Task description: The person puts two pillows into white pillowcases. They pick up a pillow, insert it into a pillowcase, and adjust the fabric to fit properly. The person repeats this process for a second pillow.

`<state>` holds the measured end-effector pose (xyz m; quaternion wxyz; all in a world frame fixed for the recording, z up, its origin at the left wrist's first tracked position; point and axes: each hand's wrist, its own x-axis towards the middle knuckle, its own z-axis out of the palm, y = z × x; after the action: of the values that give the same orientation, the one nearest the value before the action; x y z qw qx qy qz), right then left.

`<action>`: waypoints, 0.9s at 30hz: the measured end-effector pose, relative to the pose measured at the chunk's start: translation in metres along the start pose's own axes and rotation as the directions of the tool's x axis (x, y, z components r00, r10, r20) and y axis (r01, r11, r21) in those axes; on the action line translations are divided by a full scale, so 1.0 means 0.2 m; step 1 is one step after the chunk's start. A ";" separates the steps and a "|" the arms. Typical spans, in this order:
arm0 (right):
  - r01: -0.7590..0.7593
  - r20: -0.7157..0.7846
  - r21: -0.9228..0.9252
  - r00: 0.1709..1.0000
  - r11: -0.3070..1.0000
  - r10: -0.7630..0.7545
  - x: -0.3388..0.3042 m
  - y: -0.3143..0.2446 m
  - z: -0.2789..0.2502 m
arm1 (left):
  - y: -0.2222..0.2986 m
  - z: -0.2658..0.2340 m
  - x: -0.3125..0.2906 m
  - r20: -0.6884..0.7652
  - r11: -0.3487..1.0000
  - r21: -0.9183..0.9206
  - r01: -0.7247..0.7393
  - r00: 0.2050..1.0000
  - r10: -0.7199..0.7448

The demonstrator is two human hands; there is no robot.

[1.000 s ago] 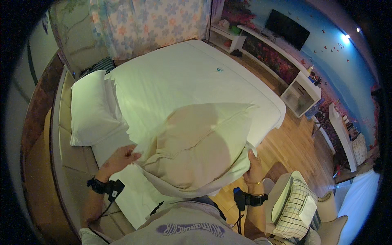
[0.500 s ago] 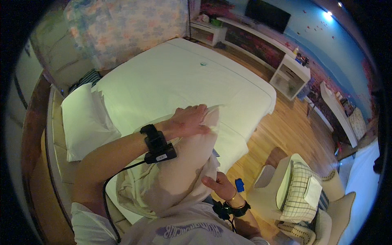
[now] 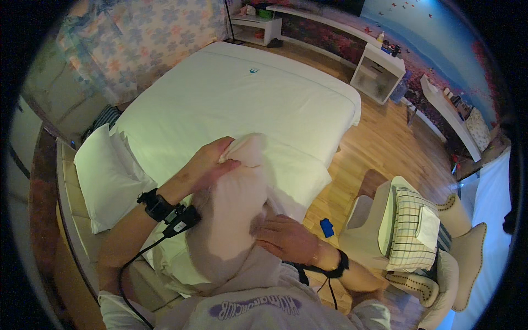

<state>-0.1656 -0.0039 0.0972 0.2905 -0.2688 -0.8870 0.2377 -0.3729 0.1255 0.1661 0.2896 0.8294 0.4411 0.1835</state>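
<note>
White bed (image 3: 231,102) fills mid-frame. Pale pillow-like bundle (image 3: 236,206) sits lower centre, close to the torso (image 3: 250,300); left hand (image 3: 212,165) pinches its top end, right hand (image 3: 289,237) against its side, grip unclear, probably bracing it.

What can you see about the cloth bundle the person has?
The cloth bundle is pale cream-pink, soft-looking and puffy, with folds and shadowed patches. It extends from near the person's shirt over the white bed. The left hand grips it near the top; the right hand touches its right side. Its underside is hidden.
</note>
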 end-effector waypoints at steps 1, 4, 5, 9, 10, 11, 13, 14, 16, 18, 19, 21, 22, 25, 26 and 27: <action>-0.009 0.084 -0.071 0.996 0.997 0.014 0.04 0.04 0.05 | 0.00 0.00 -0.01 0.004 1.000 0.012 0.019 1.000 -0.019; 0.012 0.368 -0.355 0.921 0.935 0.128 0.12 0.18 0.20 | -0.01 -0.02 -0.04 -0.066 0.998 0.058 0.012 0.998 -0.008; 0.014 0.415 -0.465 0.887 0.885 0.204 0.13 0.20 0.25 | -0.02 -0.02 -0.05 -0.049 0.999 0.051 0.018 0.999 -0.016; 0.063 0.374 -0.654 0.893 0.754 0.250 0.16 0.23 0.35 | -0.04 -0.04 -0.09 -0.018 0.998 0.064 0.024 1.000 -0.023; 0.081 0.449 -0.667 0.837 0.740 0.313 0.18 0.23 0.35 | -0.05 -0.05 -0.09 -0.009 0.994 0.095 0.049 0.999 -0.048; 0.100 0.469 -0.687 0.818 0.720 0.334 0.21 0.22 0.35 | -0.05 -0.05 -0.10 -0.015 0.996 0.076 0.045 0.999 -0.044; 0.130 0.531 -0.711 0.744 0.691 0.406 0.26 0.21 0.32 | -0.04 -0.06 -0.11 -0.026 0.992 0.079 0.095 0.995 -0.093; 0.147 0.570 -0.717 0.686 0.682 0.451 0.28 0.21 0.29 | -0.04 -0.06 -0.12 -0.023 0.996 0.044 0.080 0.997 -0.079; 0.177 0.647 -0.705 0.558 0.687 0.520 0.31 0.20 0.22 | -0.04 -0.06 -0.13 -0.019 0.995 0.002 0.101 0.995 -0.101; 0.195 0.700 -0.647 0.534 0.737 0.474 0.30 0.19 0.12 | -0.04 -0.06 -0.15 -0.021 0.999 0.015 0.042 0.999 -0.042; 0.218 0.702 -0.577 0.626 0.787 0.340 0.28 0.18 0.06 | -0.05 -0.07 -0.16 -0.041 1.000 0.026 -0.009 0.999 0.010; 0.330 0.584 -0.438 0.811 0.836 -0.014 0.24 0.16 -0.07 | -0.06 -0.08 -0.17 -0.046 0.999 0.028 0.038 0.998 -0.037; 0.357 0.527 -0.460 0.847 0.813 -0.073 0.22 0.16 -0.11 | -0.07 -0.08 -0.18 -0.048 0.997 0.047 0.058 0.997 -0.056; 0.438 0.309 -0.552 0.898 0.710 -0.313 0.20 0.16 -0.21 | -0.07 -0.08 -0.19 -0.086 0.998 0.052 -0.044 0.995 0.048; 0.463 0.327 -0.592 0.886 0.659 -0.328 0.20 0.16 -0.22 | -0.06 -0.07 -0.20 -0.021 0.987 0.079 -0.142 0.989 0.144; 0.461 0.347 -0.649 0.887 0.605 -0.304 0.20 0.16 -0.23 | -0.04 -0.05 -0.22 0.036 0.970 0.120 -0.211 0.977 0.209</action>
<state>-0.1530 0.0570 0.1284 0.1155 -0.1374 -0.9692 -0.1688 -0.4075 0.0957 0.1663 0.2220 0.8897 0.3579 0.1760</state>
